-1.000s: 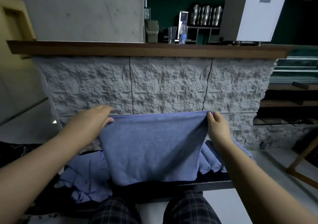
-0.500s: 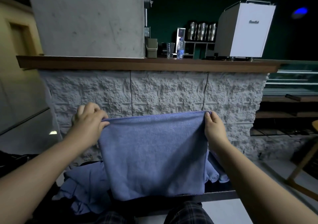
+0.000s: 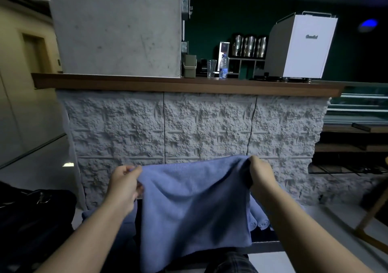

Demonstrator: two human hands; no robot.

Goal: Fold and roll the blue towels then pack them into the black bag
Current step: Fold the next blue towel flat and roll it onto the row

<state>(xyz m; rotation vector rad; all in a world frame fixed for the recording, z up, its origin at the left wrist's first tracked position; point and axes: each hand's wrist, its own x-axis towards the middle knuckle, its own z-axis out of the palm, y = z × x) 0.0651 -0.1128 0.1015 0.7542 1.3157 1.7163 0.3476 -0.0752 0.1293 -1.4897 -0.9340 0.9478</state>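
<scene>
Towel [image 3: 195, 207] folding is going on.
Left hand [image 3: 123, 185] and right hand [image 3: 261, 173] are pinching its top corners, fingers curled; next, probably bringing corners together evenly.

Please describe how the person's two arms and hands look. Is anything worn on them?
Both forearms are bare as far as the picture shows; no sleeves appear. The left hand and the right hand wear no gloves, and no watch, bracelet or ring is visible. The nails look short and plain, though the light is dim.
</scene>
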